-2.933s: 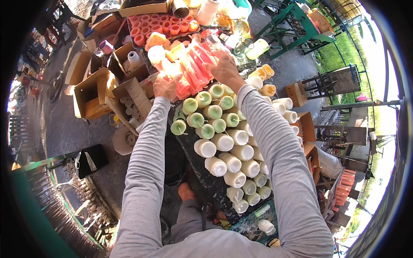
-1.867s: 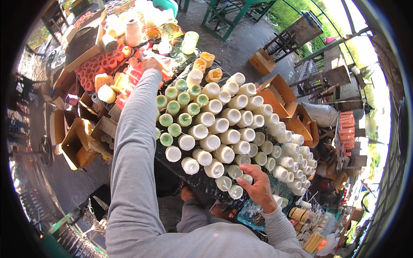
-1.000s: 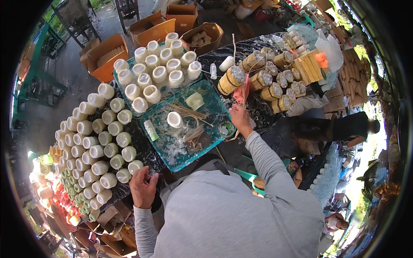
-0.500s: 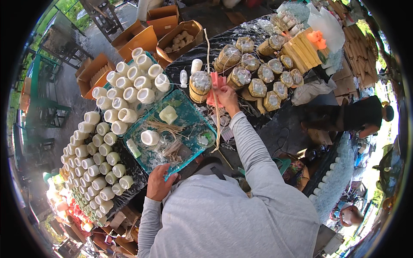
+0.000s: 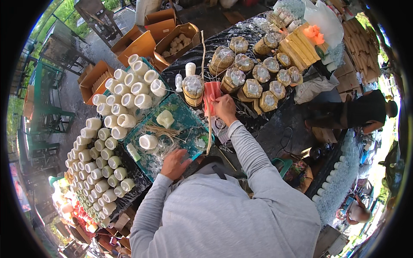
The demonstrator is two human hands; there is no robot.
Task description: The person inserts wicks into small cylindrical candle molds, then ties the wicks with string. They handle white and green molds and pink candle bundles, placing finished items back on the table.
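Note:
My right hand [image 5: 224,107] has its fingers closed on the near end of a pinkish-red folded cloth [image 5: 211,91]. A long pale cord [image 5: 209,129] runs down beside that cloth. My left hand [image 5: 175,164], fingers stretched and apart, hovers over or rests on the near part of a teal tray [image 5: 198,148]; I cannot tell if it touches anything there. In the tray are a cream-white cup-shaped piece [image 5: 148,141], a pale squarish lump [image 5: 165,118] and a bundle of thin tan sticks [image 5: 161,130]. Left of the cloth stands a brown-wrapped round mould [image 5: 193,89] with a whitish top.
Rows of cream-white cups [image 5: 116,161] fill the left side, more [image 5: 140,88] beside the tray. Several wrapped moulds [image 5: 251,88] stand on black plastic sheeting at the right. Cardboard boxes [image 5: 138,47] lie beyond. A person in dark clothes [image 5: 363,112] is at the far right.
My left hand has moved from the tray's near edge up and right, further over the tray. My right hand stays at the red cloth, slightly lower on it.

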